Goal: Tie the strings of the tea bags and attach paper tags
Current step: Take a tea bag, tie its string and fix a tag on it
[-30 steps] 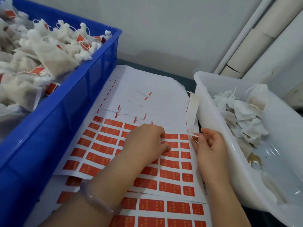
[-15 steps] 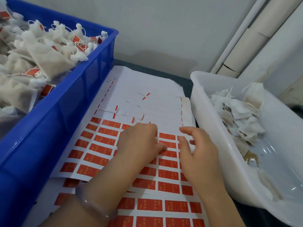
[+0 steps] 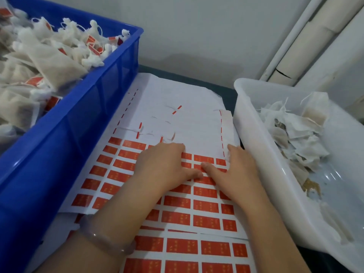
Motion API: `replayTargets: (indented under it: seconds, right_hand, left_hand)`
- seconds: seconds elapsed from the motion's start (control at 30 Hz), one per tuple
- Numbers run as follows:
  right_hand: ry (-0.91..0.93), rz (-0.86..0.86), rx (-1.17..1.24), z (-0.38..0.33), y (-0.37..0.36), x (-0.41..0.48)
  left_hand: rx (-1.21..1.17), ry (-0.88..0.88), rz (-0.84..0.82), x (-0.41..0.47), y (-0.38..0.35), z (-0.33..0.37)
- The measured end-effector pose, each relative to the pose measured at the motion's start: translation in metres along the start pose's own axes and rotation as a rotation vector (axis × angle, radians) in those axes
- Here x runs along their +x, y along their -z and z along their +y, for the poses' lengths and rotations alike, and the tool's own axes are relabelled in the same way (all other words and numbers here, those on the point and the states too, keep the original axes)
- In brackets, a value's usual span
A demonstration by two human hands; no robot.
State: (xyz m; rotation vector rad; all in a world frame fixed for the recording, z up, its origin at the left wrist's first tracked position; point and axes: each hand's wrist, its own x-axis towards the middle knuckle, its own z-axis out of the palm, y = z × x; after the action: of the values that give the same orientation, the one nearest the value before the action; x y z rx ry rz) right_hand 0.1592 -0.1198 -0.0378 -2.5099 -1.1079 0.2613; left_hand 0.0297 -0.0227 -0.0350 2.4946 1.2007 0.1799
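Observation:
A white sheet of red paper tags (image 3: 122,174) lies between two bins; its upper part (image 3: 177,95) is stripped bare. My left hand (image 3: 163,166) rests on the sheet with bent fingers, fingertips at the top row of red tags and thumb flat. My right hand (image 3: 238,172) lies flat on the sheet near its right edge, its thumb touching my left thumb. Neither hand visibly holds anything. Tagged tea bags (image 3: 49,62) fill the blue crate (image 3: 78,107) on the left. Untagged tea bags (image 3: 295,134) lie in the white tub (image 3: 254,134) on the right.
A second tag sheet (image 3: 187,247) lies under the first, nearer to me. A peeled paper strip (image 3: 226,123) lies along the sheet's right edge against the tub. White pipes (image 3: 291,52) run up the wall at the back right. A bracelet (image 3: 106,239) circles my left wrist.
My right hand let go of the paper strip it pinched at the sheet's right edge and came down flat on the tags. The strip dropped flat. My left hand stayed put.

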Motion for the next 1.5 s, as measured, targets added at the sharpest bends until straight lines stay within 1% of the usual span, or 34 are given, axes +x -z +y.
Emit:
replayTargets:
  seconds: [0.07, 0.2, 0.3, 0.47, 0.57, 0.73, 0.83, 0.9, 0.93, 0.97, 1.0, 1.03, 1.07, 1.1, 1.17, 1.23, 1.3, 1.37, 1.4, 1.47, 1.5]
  right_hand:
    - [-0.043, -0.009, 0.102, 0.004, 0.002, -0.002]
    - [-0.011, 0.023, 0.147, 0.005, 0.004, -0.002]
    - [-0.003, 0.024, 0.186, 0.006, 0.006, -0.005]
    - [-0.050, -0.037, 0.232, 0.007, 0.009, -0.005]
    - [-0.051, -0.029, 0.228, 0.008, 0.010, -0.005]
    - [-0.038, 0.006, 0.324, 0.006, 0.012, -0.006]
    - [0.038, 0.110, 0.465, 0.002, 0.015, -0.007]
    - [0.025, 0.118, 0.582, -0.001, 0.021, -0.008]
    - [-0.022, 0.084, 0.668, 0.000, 0.023, -0.008]
    - [-0.100, 0.019, 0.835, 0.001, 0.026, -0.006]
    - [-0.182, -0.077, 1.043, -0.002, 0.032, -0.008]
    - [-0.219, -0.200, 1.258, -0.001, 0.035, -0.009]
    - [-0.221, -0.330, 1.416, -0.003, 0.037, -0.013]
    - [-0.216, -0.442, 1.501, -0.003, 0.038, -0.015]
    - [-0.267, -0.579, 1.601, -0.004, 0.038, -0.014]
    - [-0.368, -0.621, 1.719, -0.006, 0.037, -0.011]
    - [-0.408, -0.564, 1.811, -0.005, 0.034, -0.007]
    - [-0.424, -0.499, 1.809, -0.005, 0.029, -0.007]
    - [-0.404, -0.561, 1.826, -0.008, 0.028, -0.009]
    - [-0.321, -0.791, 1.896, -0.016, 0.025, -0.015]
    - [-0.309, -0.786, 1.770, -0.018, 0.025, -0.015]
  left_hand:
    - [-0.001, 0.000, 0.014, -0.001, -0.002, 0.000]
    - [-0.044, -0.018, 0.065, -0.004, -0.001, -0.001]
    - [-0.054, -0.029, 0.048, -0.004, 0.000, -0.001]
    - [-0.031, -0.019, 0.010, -0.004, 0.001, 0.000]
    - [-0.033, -0.022, 0.016, -0.004, 0.001, 0.000]
    - [-0.040, -0.022, 0.014, -0.006, 0.001, 0.000]
    - [-0.072, -0.022, 0.007, -0.006, 0.002, 0.000]
    - [-0.116, -0.019, 0.017, -0.006, 0.003, -0.002]
    - [-0.145, -0.017, 0.023, -0.006, 0.003, -0.003]
    - [-0.175, -0.017, 0.028, -0.006, 0.004, -0.004]
    - [-0.202, -0.017, 0.030, -0.005, 0.004, -0.004]
    - [-0.225, -0.018, 0.027, -0.005, 0.004, -0.005]
    - [-0.250, -0.017, 0.028, -0.005, 0.004, -0.005]
    - [-0.277, -0.014, 0.034, -0.005, 0.004, -0.005]
    - [-0.326, -0.017, 0.072, -0.005, 0.004, -0.005]
    - [-0.355, -0.011, 0.133, -0.005, 0.003, -0.006]
    - [-0.404, -0.006, 0.178, -0.006, 0.002, -0.006]
    - [-0.457, 0.005, 0.195, -0.006, 0.001, -0.006]
    - [-0.481, 0.016, 0.200, -0.006, 0.001, -0.006]
    - [-0.504, 0.045, 0.213, -0.005, 0.000, -0.005]
    - [-0.501, 0.053, 0.218, -0.005, -0.001, -0.005]
